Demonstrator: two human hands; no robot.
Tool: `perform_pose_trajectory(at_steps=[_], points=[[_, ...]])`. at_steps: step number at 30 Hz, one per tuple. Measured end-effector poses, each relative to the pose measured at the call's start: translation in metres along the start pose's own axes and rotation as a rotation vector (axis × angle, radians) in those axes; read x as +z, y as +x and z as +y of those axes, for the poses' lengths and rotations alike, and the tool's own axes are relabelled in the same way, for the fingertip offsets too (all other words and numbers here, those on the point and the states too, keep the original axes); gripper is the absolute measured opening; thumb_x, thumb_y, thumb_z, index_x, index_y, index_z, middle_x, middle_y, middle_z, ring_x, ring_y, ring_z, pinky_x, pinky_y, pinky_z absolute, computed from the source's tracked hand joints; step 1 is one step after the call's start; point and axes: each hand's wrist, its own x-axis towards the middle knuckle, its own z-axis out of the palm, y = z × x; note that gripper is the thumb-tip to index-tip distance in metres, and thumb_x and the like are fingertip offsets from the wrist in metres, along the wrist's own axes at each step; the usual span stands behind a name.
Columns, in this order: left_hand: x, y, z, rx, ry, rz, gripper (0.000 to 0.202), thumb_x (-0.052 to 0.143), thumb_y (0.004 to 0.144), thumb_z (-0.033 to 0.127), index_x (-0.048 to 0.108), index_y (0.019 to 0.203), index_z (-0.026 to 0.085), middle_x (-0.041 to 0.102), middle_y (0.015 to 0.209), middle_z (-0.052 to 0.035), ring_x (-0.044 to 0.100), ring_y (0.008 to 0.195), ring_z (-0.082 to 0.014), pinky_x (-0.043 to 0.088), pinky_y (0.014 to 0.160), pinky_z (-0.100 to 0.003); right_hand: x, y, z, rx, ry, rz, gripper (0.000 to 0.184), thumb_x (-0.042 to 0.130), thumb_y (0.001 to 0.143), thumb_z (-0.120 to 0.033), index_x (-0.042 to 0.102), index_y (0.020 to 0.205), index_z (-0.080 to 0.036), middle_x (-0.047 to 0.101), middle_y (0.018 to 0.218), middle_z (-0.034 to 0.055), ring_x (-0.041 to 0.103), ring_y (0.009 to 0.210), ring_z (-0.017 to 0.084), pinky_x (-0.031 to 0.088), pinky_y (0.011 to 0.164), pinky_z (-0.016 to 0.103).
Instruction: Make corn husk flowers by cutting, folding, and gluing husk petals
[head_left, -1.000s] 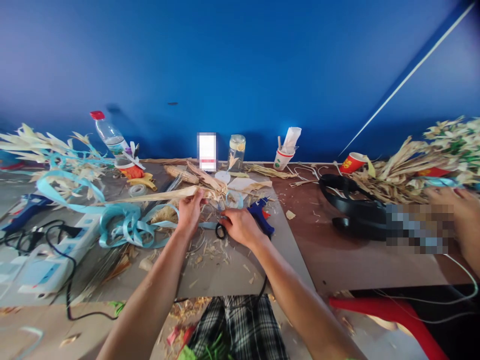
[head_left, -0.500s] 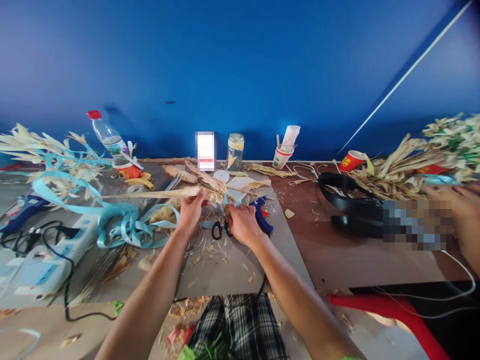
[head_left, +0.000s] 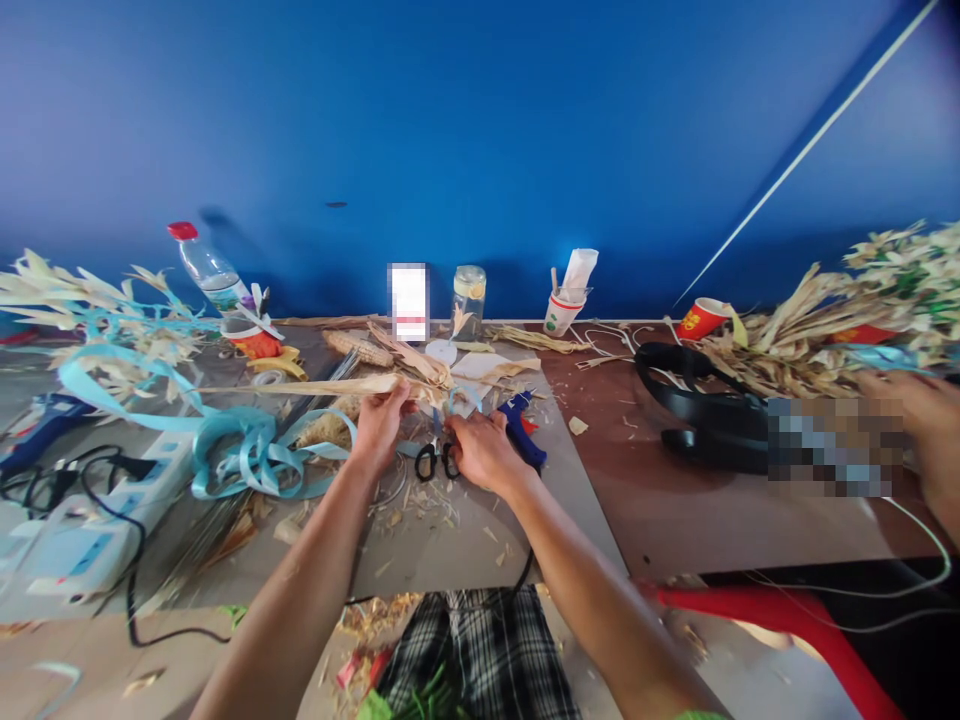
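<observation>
My left hand (head_left: 380, 425) is closed on a long, pale corn husk strip (head_left: 330, 386), which stretches out to the left. My right hand (head_left: 491, 448) is at the black-handled scissors (head_left: 426, 462), its fingers curled over their right side; the fingertips are partly hidden. Just beyond both hands lie more dried husks (head_left: 420, 360) and a bit of light blue ribbon (head_left: 466, 400). A blue glue gun (head_left: 519, 425) rests right beside my right hand.
Looped blue ribbon (head_left: 244, 450), a power strip (head_left: 112, 525) and a corn cob (head_left: 360, 348) lie left. A jar (head_left: 469, 300) and paper cup (head_left: 564, 312) stand behind. At right are a black headband-like object (head_left: 705, 430) and another person's hand (head_left: 915, 420).
The scissors have shifted slightly left, and more of their handles shows beside my right hand. My left hand keeps its hold on the husk strip. The view has turned slightly.
</observation>
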Motion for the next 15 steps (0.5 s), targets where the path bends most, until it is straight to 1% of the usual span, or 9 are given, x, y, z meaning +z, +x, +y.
perform_pose_trajectory(at_steps=[3, 5, 7, 8, 9, 11, 13, 15], points=[[0.0001, -0.0006, 0.0006, 0.011, -0.002, -0.003, 0.038, 0.079, 0.055, 0.044, 0.066, 0.07, 0.012, 0.064, 0.066, -0.0026, 0.055, 0.056, -0.0114, 0.047, 0.056, -0.024, 0.0042, 0.0017, 0.0011, -0.01, 0.01, 0.038, 0.029, 0.05, 0.076, -0.011, 0.055, 0.105, -0.013, 0.068, 0.087, 0.0128, 0.058, 0.094, 0.027, 0.03, 0.086, 0.04], [0.0004, -0.0014, 0.0019, 0.009, -0.01, -0.01, 0.037, 0.079, 0.056, 0.044, 0.066, 0.071, 0.012, 0.064, 0.068, -0.0031, 0.056, 0.059, -0.012, 0.047, 0.057, -0.024, 0.0068, 0.004, 0.003, 0.011, 0.051, 0.112, 0.03, 0.048, 0.077, -0.01, 0.052, 0.107, -0.013, 0.068, 0.086, 0.011, 0.059, 0.092, 0.025, 0.029, 0.089, 0.04], [0.0008, -0.0021, 0.0033, -0.002, -0.038, -0.024, 0.037, 0.079, 0.055, 0.043, 0.066, 0.072, 0.013, 0.064, 0.07, -0.0031, 0.056, 0.06, -0.0117, 0.047, 0.056, -0.023, 0.0075, 0.006, 0.005, 0.046, 0.1, 0.18, 0.03, 0.049, 0.08, -0.014, 0.051, 0.11, -0.015, 0.068, 0.085, 0.0082, 0.06, 0.092, 0.023, 0.028, 0.091, 0.041], [0.001, -0.0023, 0.0039, -0.012, -0.053, -0.033, 0.037, 0.08, 0.055, 0.042, 0.066, 0.073, 0.013, 0.064, 0.07, -0.0027, 0.055, 0.059, -0.0113, 0.047, 0.056, -0.023, 0.0071, 0.0066, 0.0057, 0.06, 0.11, 0.188, 0.029, 0.051, 0.081, -0.017, 0.051, 0.11, -0.016, 0.068, 0.084, 0.0073, 0.06, 0.093, 0.024, 0.028, 0.091, 0.041], [0.0011, -0.0025, 0.0044, -0.023, -0.062, -0.042, 0.037, 0.08, 0.054, 0.042, 0.066, 0.073, 0.013, 0.064, 0.07, -0.0022, 0.055, 0.059, -0.0109, 0.047, 0.056, -0.023, 0.0064, 0.0068, 0.006, 0.066, 0.106, 0.17, 0.027, 0.054, 0.08, -0.022, 0.053, 0.107, -0.017, 0.068, 0.083, 0.007, 0.06, 0.094, 0.025, 0.028, 0.091, 0.042], [0.0014, -0.0026, 0.0049, -0.042, -0.065, -0.052, 0.037, 0.08, 0.053, 0.042, 0.065, 0.071, 0.013, 0.063, 0.067, -0.0012, 0.055, 0.057, -0.0104, 0.046, 0.055, -0.023, 0.0048, 0.0062, 0.0055, 0.057, 0.062, 0.086, 0.021, 0.059, 0.078, -0.028, 0.058, 0.097, -0.019, 0.068, 0.083, 0.0083, 0.059, 0.095, 0.027, 0.029, 0.089, 0.044], [0.0017, -0.0026, 0.005, -0.055, -0.056, -0.053, 0.037, 0.081, 0.052, 0.042, 0.064, 0.069, 0.013, 0.062, 0.065, -0.0007, 0.054, 0.056, -0.0103, 0.045, 0.055, -0.023, 0.0041, 0.0045, 0.0035, 0.029, 0.008, 0.007, 0.016, 0.061, 0.076, -0.027, 0.059, 0.089, -0.019, 0.068, 0.084, 0.0105, 0.058, 0.095, 0.029, 0.03, 0.087, 0.044], [0.0022, -0.0029, 0.0054, -0.06, -0.055, -0.054, 0.038, 0.081, 0.052, 0.042, 0.064, 0.068, 0.013, 0.062, 0.064, -0.0006, 0.054, 0.056, -0.0103, 0.045, 0.055, -0.023, 0.005, 0.0026, 0.0012, -0.002, -0.016, -0.017, 0.016, 0.058, 0.076, -0.021, 0.059, 0.091, -0.018, 0.068, 0.085, 0.0117, 0.058, 0.094, 0.029, 0.03, 0.086, 0.043]])
